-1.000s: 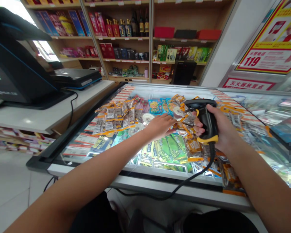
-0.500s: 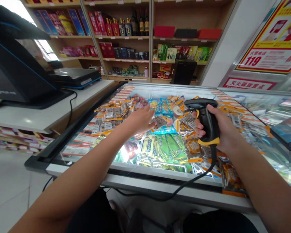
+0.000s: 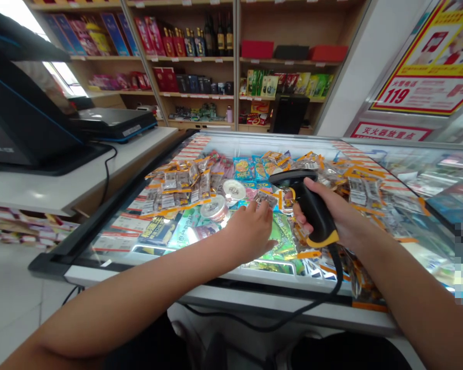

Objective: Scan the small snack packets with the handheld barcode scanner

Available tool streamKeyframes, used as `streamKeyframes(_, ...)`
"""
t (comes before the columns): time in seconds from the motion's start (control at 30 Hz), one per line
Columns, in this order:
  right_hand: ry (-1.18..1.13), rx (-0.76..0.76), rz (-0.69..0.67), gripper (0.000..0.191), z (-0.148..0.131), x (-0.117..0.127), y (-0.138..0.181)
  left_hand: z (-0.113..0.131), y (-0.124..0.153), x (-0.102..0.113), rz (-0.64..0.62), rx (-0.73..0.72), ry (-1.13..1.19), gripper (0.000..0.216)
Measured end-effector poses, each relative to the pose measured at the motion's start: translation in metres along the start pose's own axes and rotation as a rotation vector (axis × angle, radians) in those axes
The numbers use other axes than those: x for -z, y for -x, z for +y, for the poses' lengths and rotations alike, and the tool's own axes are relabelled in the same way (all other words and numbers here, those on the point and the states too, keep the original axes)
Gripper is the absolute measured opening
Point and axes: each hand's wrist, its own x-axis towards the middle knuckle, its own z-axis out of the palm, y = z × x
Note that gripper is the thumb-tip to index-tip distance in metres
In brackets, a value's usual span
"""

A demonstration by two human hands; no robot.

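My right hand [image 3: 324, 205] is wrapped round the grip of a black and yellow barcode scanner [image 3: 318, 216], its head tilted to the left above the goods. A black cable hangs from the scanner's base. My left hand [image 3: 250, 231] is over the glass top, left of the scanner, with fingers bent and thumb apart. Its fingertips meet a small clear snack packet [image 3: 266, 198] with orange ends; the contact is partly hidden. Many similar packets [image 3: 177, 187] lie in a heap to the left, and more packets [image 3: 364, 192] lie to the right.
Beneath the glass of the chest freezer [image 3: 254, 295] are green ice-cream packs [image 3: 283, 234], blue packs [image 3: 244, 167] and round tubs [image 3: 214, 207]. A scale [image 3: 111, 121] stands on the left counter [image 3: 61, 177]. Stocked shelves [image 3: 200, 59] line the back. The scanner cable [image 3: 254, 328] loops along the front edge.
My left hand has moved right and nearer to me, and the small packet now lies further right. The scanner in my right hand has shifted left and slightly down.
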Motion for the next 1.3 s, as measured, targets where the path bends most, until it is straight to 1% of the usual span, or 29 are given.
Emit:
streamKeyframes(0.1, 0.029, -0.022, -0.014, 0.045, 0.003, -0.002, -0.001, 0.008, 0.000, -0.006, 0.021, -0.002, -0.011, 0.071)
streamKeyframes(0.2, 0.046, -0.050, -0.051, 0.048, 0.006, -0.003, -0.002, 0.011, 0.002, -0.009, -0.010, 0.005, -0.001, 0.088)
streamKeyframes(0.23, 0.051, -0.054, -0.065, 0.048, 0.007, -0.004, -0.003, 0.011, 0.003, -0.008, -0.026, 0.008, 0.005, 0.090)
streamKeyframes(0.37, 0.078, -0.050, -0.067, 0.046, 0.009, -0.004, -0.004, 0.013, 0.004, -0.003, -0.080, 0.003, 0.010, 0.089)
streamKeyframes(0.47, 0.082, -0.050, -0.060, 0.046, 0.010, -0.003, -0.004, 0.013, 0.003, -0.002, -0.091, 0.015, 0.004, 0.088)
streamKeyframes(0.6, 0.087, -0.042, -0.065, 0.047, 0.010, -0.003, -0.004, 0.013, 0.002, -0.006, -0.030, 0.012, 0.005, 0.088)
streamKeyframes(0.67, 0.071, -0.015, -0.051, 0.048, 0.009, -0.004, -0.004, 0.010, 0.001, -0.005, -0.001, 0.040, 0.006, 0.085)
streamKeyframes(0.77, -0.022, 0.075, 0.043, 0.043, 0.004, -0.001, -0.005, -0.002, -0.003, 0.003, -0.020, 0.179, -0.011, 0.072)
streamKeyframes(0.83, -0.114, 0.139, 0.138, 0.039, -0.002, 0.003, -0.005, -0.017, -0.006, 0.007, -0.036, 0.292, -0.056, 0.064)
streamKeyframes(0.9, -0.200, 0.193, 0.212, 0.037, -0.009, 0.010, -0.004, -0.035, -0.008, 0.007, -0.033, 0.373, -0.119, 0.060)
streamKeyframes(1.0, -0.285, 0.258, 0.251, 0.036, -0.018, 0.019, -0.001, -0.061, -0.008, 0.000, 0.014, 0.428, -0.201, 0.056)
streamKeyframes(1.1, -0.332, 0.308, 0.251, 0.035, -0.024, 0.023, 0.003, -0.076, -0.008, -0.007, 0.094, 0.445, -0.248, 0.051)
streamKeyframes(1.17, -0.345, 0.334, 0.242, 0.033, -0.024, 0.023, 0.004, -0.077, -0.013, -0.008, 0.159, 0.427, -0.252, 0.047)
streamKeyframes(1.2, -0.348, 0.342, 0.235, 0.033, -0.024, 0.024, 0.005, -0.075, -0.018, -0.008, 0.192, 0.386, -0.235, 0.045)
streamKeyframes(1.23, -0.350, 0.346, 0.227, 0.033, -0.024, 0.025, 0.005, -0.072, -0.024, -0.008, 0.217, 0.313, -0.197, 0.043)
streamKeyframes(1.3, -0.353, 0.353, 0.218, 0.033, -0.023, 0.026, 0.004, -0.060, -0.040, -0.007, 0.229, 0.079, -0.062, 0.045)
